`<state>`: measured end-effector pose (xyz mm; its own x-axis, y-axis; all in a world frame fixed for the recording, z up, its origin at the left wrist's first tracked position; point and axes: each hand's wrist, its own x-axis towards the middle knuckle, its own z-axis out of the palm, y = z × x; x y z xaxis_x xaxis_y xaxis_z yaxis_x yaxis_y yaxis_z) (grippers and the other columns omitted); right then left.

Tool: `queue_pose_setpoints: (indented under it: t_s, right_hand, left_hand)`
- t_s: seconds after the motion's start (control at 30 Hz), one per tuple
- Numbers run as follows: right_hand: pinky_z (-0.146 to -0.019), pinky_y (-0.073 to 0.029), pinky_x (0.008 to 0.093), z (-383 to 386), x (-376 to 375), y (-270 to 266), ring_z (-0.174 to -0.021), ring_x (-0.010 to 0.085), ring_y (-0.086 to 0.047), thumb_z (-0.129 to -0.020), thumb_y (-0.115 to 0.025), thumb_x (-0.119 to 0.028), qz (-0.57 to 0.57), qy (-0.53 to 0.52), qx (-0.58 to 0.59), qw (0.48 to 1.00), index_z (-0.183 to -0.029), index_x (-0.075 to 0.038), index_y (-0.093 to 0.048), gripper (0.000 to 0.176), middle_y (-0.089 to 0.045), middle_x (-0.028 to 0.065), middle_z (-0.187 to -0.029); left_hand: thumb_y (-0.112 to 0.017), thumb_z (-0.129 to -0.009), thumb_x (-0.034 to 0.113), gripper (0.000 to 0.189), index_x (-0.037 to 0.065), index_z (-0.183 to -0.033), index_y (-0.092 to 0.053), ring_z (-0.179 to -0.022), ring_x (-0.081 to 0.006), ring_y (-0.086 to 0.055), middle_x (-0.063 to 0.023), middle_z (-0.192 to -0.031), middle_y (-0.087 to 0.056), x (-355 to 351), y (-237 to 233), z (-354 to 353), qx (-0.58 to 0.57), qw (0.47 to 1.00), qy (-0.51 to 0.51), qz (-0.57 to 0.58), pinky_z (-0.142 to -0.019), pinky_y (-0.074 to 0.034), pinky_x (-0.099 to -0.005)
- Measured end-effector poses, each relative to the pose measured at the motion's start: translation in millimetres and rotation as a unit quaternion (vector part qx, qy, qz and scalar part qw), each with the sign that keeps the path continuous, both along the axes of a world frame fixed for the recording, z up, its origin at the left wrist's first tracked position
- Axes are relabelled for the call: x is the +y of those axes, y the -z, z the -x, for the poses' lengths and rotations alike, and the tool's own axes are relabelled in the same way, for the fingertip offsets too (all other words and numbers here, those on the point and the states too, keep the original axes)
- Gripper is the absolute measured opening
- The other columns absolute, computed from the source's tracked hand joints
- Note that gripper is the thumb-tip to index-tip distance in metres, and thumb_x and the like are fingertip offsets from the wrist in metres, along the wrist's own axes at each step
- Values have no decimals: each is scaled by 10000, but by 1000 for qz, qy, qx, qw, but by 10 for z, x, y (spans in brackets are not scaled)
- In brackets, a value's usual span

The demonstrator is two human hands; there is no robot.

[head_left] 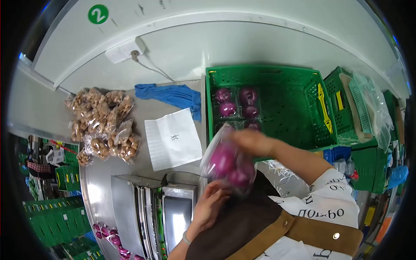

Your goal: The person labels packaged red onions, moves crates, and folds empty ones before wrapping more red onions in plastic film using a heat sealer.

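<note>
A clear bag of red onions (223, 162) is held up over the bench's front part, slightly blurred. My right hand (249, 142) grips the bag near its top. Below the bag, my left hand (211, 203) has bent fingers near its lower edge; whether they touch it I cannot tell. Behind them stands a large green crate (286, 78), with several clear packs of red onions (249, 104) in its left part. A white sheet of paper (173, 138) with a small dark mark lies left of the crate.
Bagged brown produce (102, 115) is heaped at the left. A blue cloth (171, 94) lies by the wall. A metal machine (149, 216) stands at the front, with more red onions (113, 238) left of it. Further green crates (368, 164) stand at the right.
</note>
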<state>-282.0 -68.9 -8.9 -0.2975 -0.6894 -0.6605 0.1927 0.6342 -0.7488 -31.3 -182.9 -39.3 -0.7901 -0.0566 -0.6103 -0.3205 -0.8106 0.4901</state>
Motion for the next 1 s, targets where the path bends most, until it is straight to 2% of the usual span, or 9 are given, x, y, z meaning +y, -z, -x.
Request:
queue_pose_setpoints:
  t_s: [0.03,0.13,0.33,0.57,0.63,0.73,0.77,0.83,1.0]
  right_hand:
    - [-849,-465,351,302,261,557,-977,163,-550,-947,-451,-465,241,150,-116,952,-1280,-106,-537,497,-584,52,-1125]
    - [-837,-464,365,1173,750,908,-916,184,-571,-880,-570,-532,123,490,-80,859,-1076,-64,-593,508,-595,51,-989]
    - [-923,-449,375,2339,1652,2186,-1003,224,-578,-902,-541,-517,70,570,63,817,-1188,-4,-560,588,-609,93,-1113]
    - [-1000,-391,334,2563,1457,2954,-1109,208,-516,-948,-466,-472,164,427,-19,889,-1325,-28,-490,582,-545,81,-1251]
    - [-918,-441,327,3824,2202,4375,-1031,191,-541,-937,-496,-454,57,371,104,921,-1282,-41,-545,540,-583,64,-1181]
    - [-778,-508,338,3719,1823,3285,-938,224,-633,-922,-505,-451,-350,13,503,791,-1074,-45,-680,468,-677,142,-1024]
    - [-738,-495,344,3424,1376,2947,-801,269,-599,-925,-521,-405,-341,161,647,663,-1121,48,-606,501,-659,175,-914]
    - [-737,-482,331,3630,876,2748,-804,268,-575,-943,-519,-320,-35,170,762,624,-1165,45,-565,429,-626,178,-1011]
    - [-673,-428,246,994,-960,894,-757,141,-521,-951,-517,-202,199,4,432,879,-1246,6,-497,362,-592,87,-1056]
  left_hand:
    - [-536,-930,117,317,43,-1231,-468,-969,-219,-570,-120,-1100,-583,-38,12,72,8,1000,10,-23,-865,-453,-347]
    - [-528,-940,133,277,40,-1197,-489,-917,-181,-565,-120,-1064,-594,-101,46,163,2,998,9,-55,-846,-438,-304]
    - [-528,-929,127,191,43,-1100,-517,-880,-165,-556,-96,-998,-591,-252,91,271,-12,996,-84,-32,-820,-431,-303]
    - [-558,-908,128,144,48,-1029,-560,-827,-114,-538,-56,-931,-592,-273,118,197,14,976,-211,-59,-740,-427,-253]
    - [-569,-920,156,146,54,-1024,-562,-767,-93,-509,-36,-907,-586,-247,195,100,24,974,-221,-39,-715,-416,-226]
    - [-563,-926,157,136,74,-1034,-558,-692,-79,-490,-17,-845,-576,-194,317,-164,46,963,-262,-42,-643,-393,-224]
    - [-564,-927,167,134,78,-1027,-558,-688,-80,-492,-13,-843,-576,-176,372,-308,57,953,-297,-37,-643,-394,-222]
    - [-563,-929,179,126,85,-1013,-560,-682,-79,-495,-6,-840,-576,-111,401,-645,62,930,-360,-31,-641,-395,-218]
    - [-546,-931,147,106,70,-991,-588,-667,-77,-496,-7,-808,-585,4,456,-1821,-19,838,-527,142,-618,-408,-211]
